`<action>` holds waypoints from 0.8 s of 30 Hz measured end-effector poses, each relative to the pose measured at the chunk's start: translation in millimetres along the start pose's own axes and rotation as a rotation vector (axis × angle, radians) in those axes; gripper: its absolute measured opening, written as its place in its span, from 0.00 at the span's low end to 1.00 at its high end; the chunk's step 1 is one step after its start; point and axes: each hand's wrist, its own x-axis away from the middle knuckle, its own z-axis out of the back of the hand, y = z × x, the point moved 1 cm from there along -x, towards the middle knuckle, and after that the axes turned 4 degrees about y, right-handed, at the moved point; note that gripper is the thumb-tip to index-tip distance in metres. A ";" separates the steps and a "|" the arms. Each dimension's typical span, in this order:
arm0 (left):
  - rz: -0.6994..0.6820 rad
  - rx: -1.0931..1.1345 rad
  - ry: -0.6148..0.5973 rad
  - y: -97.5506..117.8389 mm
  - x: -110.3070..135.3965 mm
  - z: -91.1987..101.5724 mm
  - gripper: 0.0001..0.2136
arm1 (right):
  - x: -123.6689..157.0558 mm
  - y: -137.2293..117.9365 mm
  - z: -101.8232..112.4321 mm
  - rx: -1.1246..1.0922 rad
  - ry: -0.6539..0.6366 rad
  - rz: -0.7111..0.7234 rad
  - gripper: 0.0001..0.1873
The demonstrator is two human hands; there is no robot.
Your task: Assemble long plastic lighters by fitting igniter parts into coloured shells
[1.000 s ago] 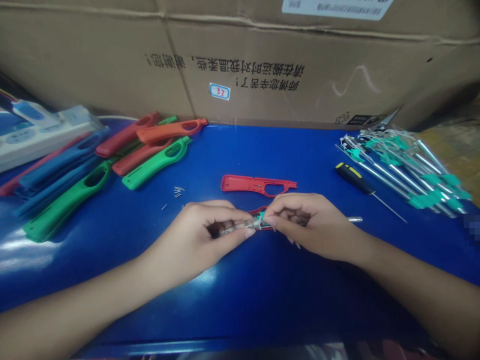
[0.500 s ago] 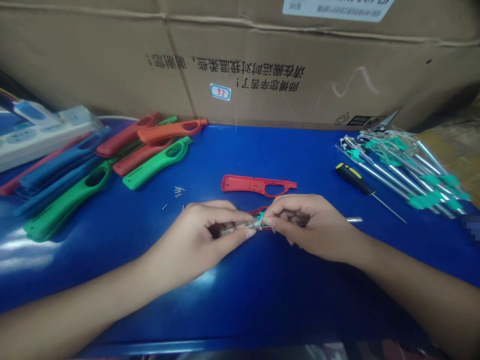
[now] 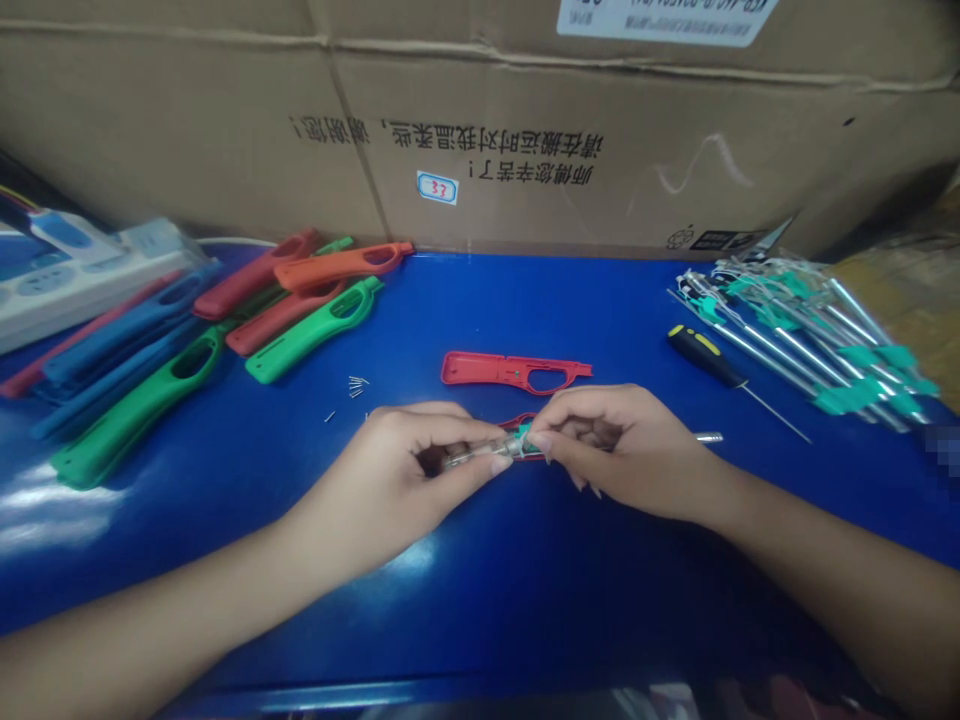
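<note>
My left hand [image 3: 405, 478] and my right hand [image 3: 611, 445] meet at the middle of the blue table [image 3: 480, 590], both closed in a pinch. Between them they hold a thin metal rod with a small green fitting [image 3: 516, 443]; the rod's tip [image 3: 709, 437] sticks out past my right wrist. A red handle half-shell [image 3: 525, 423] lies under the fingers, mostly hidden. A second red half-shell [image 3: 514, 370] lies just beyond the hands.
Green, red, orange and blue handles [image 3: 225, 320] are piled at the left by a white power strip [image 3: 75, 275]. Small screws [image 3: 356, 382] lie loose. A screwdriver [image 3: 712, 362] and a bundle of metal rods [image 3: 810, 335] lie right. A cardboard box [image 3: 480, 120] walls the back.
</note>
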 end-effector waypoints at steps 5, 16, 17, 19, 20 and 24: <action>-0.001 0.005 0.022 -0.5 -0.5 1.0 0.07 | 0.1 -1.1 2.8 -0.010 -0.012 -0.020 0.11; 0.005 0.049 0.025 -1.6 -1.0 -2.1 0.07 | 0.9 6.0 1.9 0.040 0.040 0.043 0.12; 0.010 0.053 0.023 -1.7 -0.7 -2.5 0.07 | 1.2 5.5 1.8 0.033 0.038 0.045 0.11; 0.019 0.055 0.020 -2.1 -0.3 -3.3 0.08 | 1.5 4.5 1.3 0.025 0.035 0.045 0.10; 0.021 0.054 0.022 -2.3 -0.2 -3.6 0.09 | 1.5 4.0 0.9 0.024 0.035 0.044 0.10; 0.020 0.041 0.019 -1.9 -0.5 -3.9 0.09 | 1.3 1.6 -0.5 0.020 0.046 0.001 0.10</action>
